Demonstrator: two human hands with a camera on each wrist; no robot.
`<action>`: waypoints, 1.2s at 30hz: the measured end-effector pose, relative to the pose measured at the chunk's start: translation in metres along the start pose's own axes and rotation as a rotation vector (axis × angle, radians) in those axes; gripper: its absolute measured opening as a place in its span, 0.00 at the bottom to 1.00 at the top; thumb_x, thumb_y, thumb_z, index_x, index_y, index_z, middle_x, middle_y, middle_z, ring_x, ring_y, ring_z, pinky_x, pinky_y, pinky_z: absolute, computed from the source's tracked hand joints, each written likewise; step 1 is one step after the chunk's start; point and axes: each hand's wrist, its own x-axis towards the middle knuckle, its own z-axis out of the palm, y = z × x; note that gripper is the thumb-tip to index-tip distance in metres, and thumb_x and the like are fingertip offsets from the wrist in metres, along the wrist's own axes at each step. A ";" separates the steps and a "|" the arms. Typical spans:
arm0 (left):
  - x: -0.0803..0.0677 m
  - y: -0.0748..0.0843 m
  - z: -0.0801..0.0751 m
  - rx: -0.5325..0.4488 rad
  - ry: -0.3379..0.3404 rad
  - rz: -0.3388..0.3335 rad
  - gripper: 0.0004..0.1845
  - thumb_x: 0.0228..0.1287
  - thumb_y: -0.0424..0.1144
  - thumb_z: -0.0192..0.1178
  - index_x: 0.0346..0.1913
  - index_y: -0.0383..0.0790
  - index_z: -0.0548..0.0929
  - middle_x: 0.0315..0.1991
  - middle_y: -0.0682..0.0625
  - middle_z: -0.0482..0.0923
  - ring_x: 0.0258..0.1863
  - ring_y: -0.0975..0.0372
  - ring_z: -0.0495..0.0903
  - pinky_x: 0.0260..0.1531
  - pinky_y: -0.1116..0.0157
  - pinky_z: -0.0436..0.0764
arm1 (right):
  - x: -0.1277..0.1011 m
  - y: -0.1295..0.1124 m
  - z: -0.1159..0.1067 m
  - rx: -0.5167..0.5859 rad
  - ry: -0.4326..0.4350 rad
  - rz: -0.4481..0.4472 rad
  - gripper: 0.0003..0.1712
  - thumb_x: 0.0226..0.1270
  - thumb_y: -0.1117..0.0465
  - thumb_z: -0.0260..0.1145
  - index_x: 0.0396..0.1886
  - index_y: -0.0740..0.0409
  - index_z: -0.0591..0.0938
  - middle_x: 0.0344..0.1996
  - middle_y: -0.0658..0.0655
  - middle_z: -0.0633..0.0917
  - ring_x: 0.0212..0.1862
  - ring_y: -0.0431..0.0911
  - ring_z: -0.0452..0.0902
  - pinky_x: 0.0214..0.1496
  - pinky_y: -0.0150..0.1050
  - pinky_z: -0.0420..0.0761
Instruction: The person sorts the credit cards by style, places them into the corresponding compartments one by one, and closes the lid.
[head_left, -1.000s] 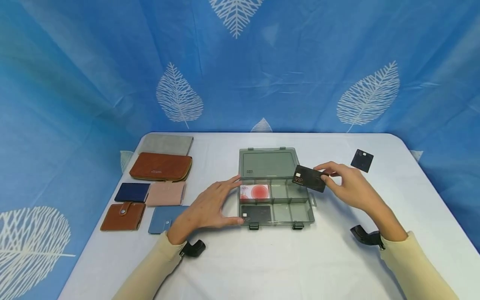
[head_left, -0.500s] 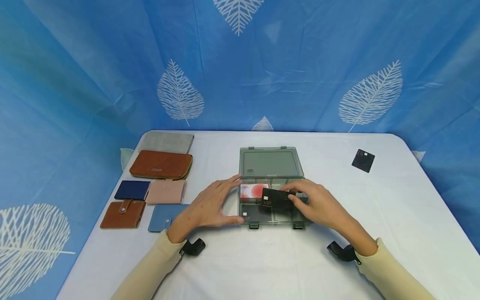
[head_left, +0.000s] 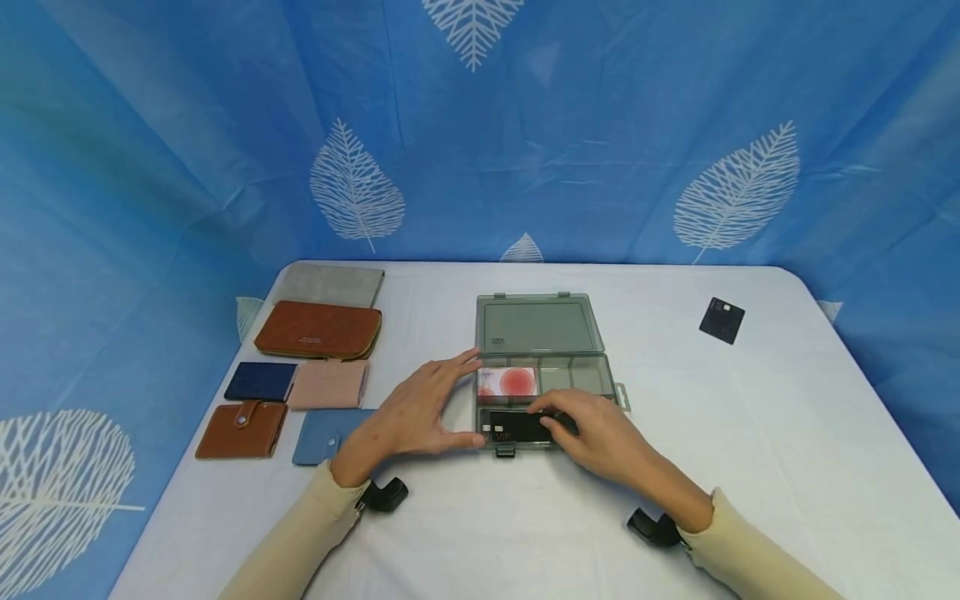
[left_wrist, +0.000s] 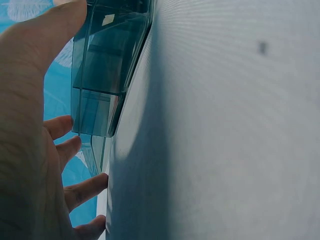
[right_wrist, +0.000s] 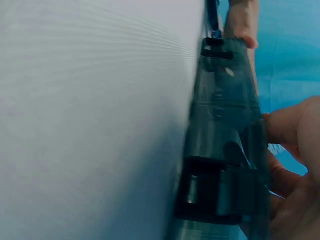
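At the left edge of the white table (head_left: 525, 533) lie 6 wallets (head_left: 318, 330), well apart from the open grey organizer box (head_left: 540, 329) in the middle, with bare cloth in front of it. The left hand (head_left: 416, 412) touches the box's left wall with straight, relaxed fingers. In the box, the back left compartment holds a red and white card (head_left: 507, 382). The right hand (head_left: 600, 433) pinches a black VIP card (head_left: 517, 427) in the front left compartment. Far right lies 1 more black card (head_left: 722, 321), alone.

Wallets (head_left: 300, 375) crowd left; bare cloth (head_left: 750, 433) right of box (head_left: 547, 392).
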 end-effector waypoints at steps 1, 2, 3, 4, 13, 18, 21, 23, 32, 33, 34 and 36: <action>0.000 0.000 0.000 0.003 0.001 0.001 0.61 0.59 0.80 0.64 0.87 0.48 0.60 0.88 0.54 0.53 0.80 0.48 0.66 0.73 0.40 0.70 | 0.000 0.000 0.002 -0.003 0.002 0.000 0.14 0.73 0.65 0.74 0.55 0.46 0.88 0.51 0.46 0.91 0.51 0.43 0.88 0.46 0.45 0.87; 0.000 0.000 0.000 0.003 0.002 0.003 0.61 0.59 0.81 0.63 0.87 0.48 0.60 0.88 0.53 0.53 0.79 0.48 0.66 0.73 0.40 0.71 | 0.000 0.000 0.003 -0.009 0.006 -0.002 0.14 0.73 0.65 0.74 0.54 0.46 0.89 0.51 0.46 0.91 0.51 0.43 0.88 0.46 0.45 0.87; 0.000 0.000 0.000 0.003 0.004 0.005 0.61 0.59 0.80 0.64 0.87 0.47 0.60 0.88 0.53 0.53 0.79 0.47 0.66 0.73 0.40 0.71 | 0.000 0.000 0.004 -0.016 0.011 -0.003 0.14 0.73 0.65 0.75 0.54 0.46 0.89 0.51 0.46 0.91 0.51 0.43 0.89 0.47 0.45 0.87; 0.000 0.000 -0.001 0.003 0.005 0.005 0.61 0.59 0.79 0.65 0.86 0.47 0.60 0.87 0.53 0.53 0.79 0.47 0.66 0.73 0.40 0.71 | 0.000 -0.001 0.005 -0.020 0.014 -0.005 0.15 0.73 0.65 0.75 0.54 0.46 0.89 0.51 0.46 0.91 0.52 0.44 0.89 0.47 0.46 0.87; 0.000 0.001 -0.001 0.005 -0.011 -0.014 0.61 0.57 0.76 0.68 0.87 0.48 0.59 0.88 0.53 0.53 0.80 0.47 0.66 0.73 0.40 0.71 | -0.003 -0.006 0.007 -0.091 0.008 -0.003 0.16 0.73 0.61 0.76 0.58 0.47 0.91 0.53 0.51 0.84 0.40 0.42 0.84 0.37 0.37 0.83; 0.001 0.001 -0.001 -0.001 -0.014 -0.018 0.61 0.57 0.78 0.67 0.87 0.49 0.59 0.88 0.54 0.52 0.80 0.48 0.65 0.74 0.40 0.70 | -0.004 -0.007 0.007 -0.132 -0.003 -0.008 0.16 0.74 0.56 0.76 0.59 0.49 0.91 0.52 0.51 0.85 0.42 0.43 0.87 0.39 0.39 0.86; 0.001 0.001 -0.001 -0.002 -0.018 -0.022 0.61 0.57 0.77 0.68 0.87 0.49 0.59 0.88 0.55 0.52 0.80 0.48 0.65 0.74 0.40 0.69 | -0.004 -0.008 0.006 -0.125 -0.014 0.002 0.16 0.74 0.54 0.75 0.59 0.48 0.91 0.53 0.50 0.86 0.45 0.44 0.88 0.43 0.43 0.88; 0.000 0.001 -0.001 -0.002 -0.019 -0.021 0.61 0.57 0.77 0.68 0.87 0.49 0.59 0.88 0.55 0.52 0.80 0.48 0.65 0.74 0.40 0.70 | -0.003 -0.008 0.006 -0.114 -0.029 0.008 0.16 0.75 0.54 0.75 0.59 0.48 0.90 0.55 0.50 0.87 0.47 0.45 0.89 0.46 0.46 0.89; 0.001 0.001 -0.001 0.006 -0.015 -0.011 0.61 0.58 0.77 0.67 0.87 0.49 0.59 0.88 0.53 0.53 0.80 0.49 0.65 0.74 0.41 0.70 | -0.004 -0.009 0.004 -0.120 -0.086 0.024 0.16 0.81 0.51 0.69 0.61 0.48 0.88 0.59 0.50 0.88 0.59 0.49 0.87 0.57 0.53 0.87; 0.002 0.001 -0.001 0.006 -0.016 -0.012 0.61 0.58 0.77 0.67 0.87 0.48 0.59 0.88 0.53 0.53 0.80 0.48 0.66 0.74 0.41 0.70 | -0.004 -0.009 0.003 -0.123 -0.093 0.024 0.16 0.81 0.51 0.68 0.61 0.48 0.88 0.59 0.50 0.88 0.60 0.50 0.87 0.59 0.54 0.86; 0.002 0.001 -0.001 0.006 -0.018 -0.015 0.61 0.58 0.77 0.68 0.87 0.49 0.59 0.88 0.54 0.52 0.80 0.49 0.65 0.74 0.41 0.70 | -0.004 -0.009 0.003 -0.127 -0.099 0.027 0.16 0.82 0.50 0.67 0.62 0.48 0.88 0.60 0.50 0.88 0.61 0.50 0.86 0.60 0.55 0.85; 0.002 0.001 0.000 0.008 -0.019 -0.019 0.61 0.58 0.77 0.67 0.87 0.49 0.59 0.88 0.55 0.52 0.80 0.49 0.65 0.74 0.41 0.69 | -0.003 -0.008 0.003 -0.133 -0.110 0.032 0.16 0.83 0.50 0.66 0.62 0.48 0.88 0.60 0.51 0.89 0.62 0.51 0.86 0.61 0.56 0.85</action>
